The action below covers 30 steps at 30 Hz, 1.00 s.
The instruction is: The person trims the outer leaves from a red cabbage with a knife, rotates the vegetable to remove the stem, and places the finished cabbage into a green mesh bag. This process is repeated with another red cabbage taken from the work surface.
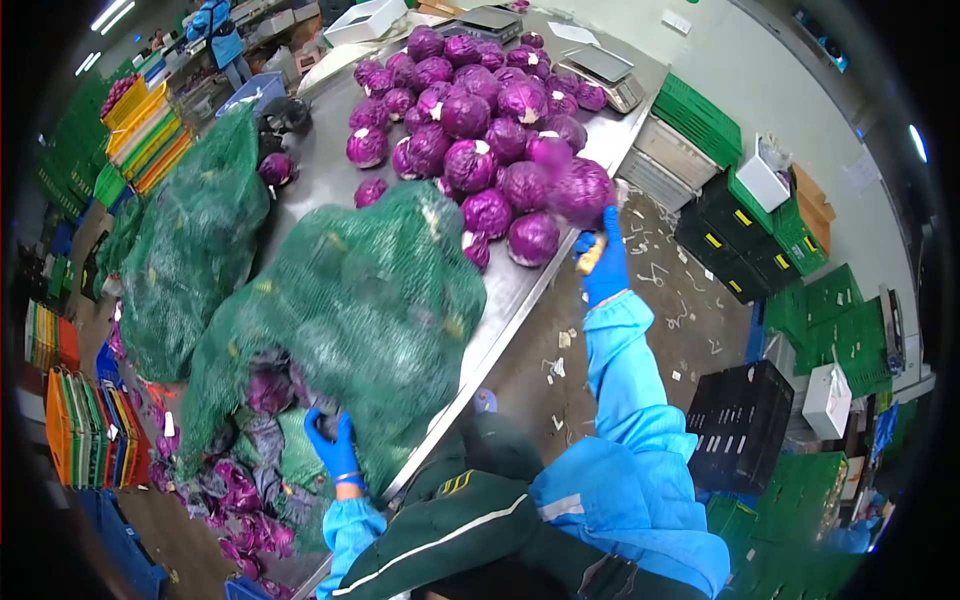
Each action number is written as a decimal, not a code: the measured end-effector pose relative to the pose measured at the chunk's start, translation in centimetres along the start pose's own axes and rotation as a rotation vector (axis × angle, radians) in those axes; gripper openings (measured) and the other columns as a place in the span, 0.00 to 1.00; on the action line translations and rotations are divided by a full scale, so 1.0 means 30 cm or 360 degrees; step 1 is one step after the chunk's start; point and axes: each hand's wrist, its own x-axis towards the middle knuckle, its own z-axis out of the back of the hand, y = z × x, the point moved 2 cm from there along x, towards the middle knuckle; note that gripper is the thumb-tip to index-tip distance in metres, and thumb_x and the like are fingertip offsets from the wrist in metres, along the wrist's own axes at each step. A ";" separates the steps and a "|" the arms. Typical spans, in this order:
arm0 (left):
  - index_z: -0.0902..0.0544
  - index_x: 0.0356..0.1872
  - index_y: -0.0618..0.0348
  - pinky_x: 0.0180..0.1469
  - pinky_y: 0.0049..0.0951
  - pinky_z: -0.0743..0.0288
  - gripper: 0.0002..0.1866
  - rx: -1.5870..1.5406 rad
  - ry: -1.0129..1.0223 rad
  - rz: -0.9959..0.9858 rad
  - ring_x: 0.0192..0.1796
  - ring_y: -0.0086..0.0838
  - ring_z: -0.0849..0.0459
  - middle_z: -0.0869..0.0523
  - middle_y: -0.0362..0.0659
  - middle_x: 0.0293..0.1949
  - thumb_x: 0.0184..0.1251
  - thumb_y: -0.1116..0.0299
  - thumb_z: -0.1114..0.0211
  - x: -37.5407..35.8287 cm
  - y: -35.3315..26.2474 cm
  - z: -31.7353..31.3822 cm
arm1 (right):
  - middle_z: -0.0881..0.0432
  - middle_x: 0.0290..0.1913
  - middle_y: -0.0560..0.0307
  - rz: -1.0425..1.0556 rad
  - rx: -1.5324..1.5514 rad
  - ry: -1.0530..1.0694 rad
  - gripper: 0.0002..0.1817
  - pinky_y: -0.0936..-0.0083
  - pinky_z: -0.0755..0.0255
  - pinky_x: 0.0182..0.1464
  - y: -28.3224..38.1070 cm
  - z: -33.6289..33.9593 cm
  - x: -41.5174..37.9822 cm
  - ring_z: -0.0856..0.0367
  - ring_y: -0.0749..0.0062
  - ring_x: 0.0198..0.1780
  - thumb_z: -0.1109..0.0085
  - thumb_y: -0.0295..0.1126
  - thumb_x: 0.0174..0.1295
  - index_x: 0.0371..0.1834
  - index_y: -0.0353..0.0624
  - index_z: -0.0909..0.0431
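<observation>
My left hand [333, 448], in a blue glove, is at the mouth of a large green net bag [350, 290], its fingers apart beside dark purple leaves. Inside that mouth, a red cabbage [268, 388] shows. Over the table's right edge, my blue-gloved right hand [608, 268] has a small tan object [592, 255] in its grip; I cannot tell what it is. Just past its fingertips is a slightly blurred red cabbage [582, 193], at the near side of a large heap of red cabbages [468, 115] on the metal table [318, 180].
Another green net bag [200, 250] lies to the left. Loose purple leaves [240, 490] cover the near left end. Scales [605, 75] stand at the back. Green crates [700, 120] and black crates [740, 425] line the right, beside a littered floor [670, 290]. A person [220, 40] stands far left.
</observation>
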 end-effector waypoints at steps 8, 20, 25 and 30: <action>0.30 0.59 0.63 0.56 0.31 0.30 0.28 0.0462 -0.0565 0.0553 0.52 0.32 0.25 0.24 0.45 0.53 0.57 0.72 0.32 -0.158 -0.055 0.038 | 0.21 0.48 0.60 0.0262 -0.0160 -0.0201 0.26 0.73 0.29 0.43 0.300 0.523 0.723 0.23 0.74 0.40 0.49 0.46 0.67 0.65 0.47 0.32; 0.33 0.63 0.58 0.66 0.40 0.39 0.31 0.1047 -0.0238 0.0077 0.63 0.50 0.31 0.30 0.56 0.62 0.53 0.80 0.40 -0.126 -0.318 -0.174 | 0.23 0.57 0.51 -0.0133 -0.0928 -0.0286 0.26 0.63 0.35 0.63 0.425 0.558 1.313 0.26 0.59 0.58 0.54 0.48 0.66 0.60 0.42 0.28; 0.41 0.68 0.56 0.67 0.35 0.40 0.34 0.0627 -0.0215 0.0246 0.66 0.48 0.34 0.34 0.56 0.64 0.59 0.73 0.40 -0.138 0.005 -0.143 | 0.28 0.62 0.51 0.0182 -0.0853 -0.0129 0.25 0.61 0.37 0.64 0.250 0.222 1.048 0.29 0.58 0.61 0.54 0.44 0.66 0.64 0.44 0.30; 0.36 0.65 0.54 0.63 0.39 0.34 0.41 0.0848 -0.0154 0.0322 0.61 0.50 0.29 0.29 0.53 0.60 0.46 0.64 0.28 -0.129 -0.254 -0.096 | 0.33 0.65 0.49 0.0434 -0.1171 0.0267 0.25 0.62 0.41 0.67 0.141 -0.003 0.874 0.33 0.58 0.63 0.60 0.41 0.69 0.66 0.42 0.34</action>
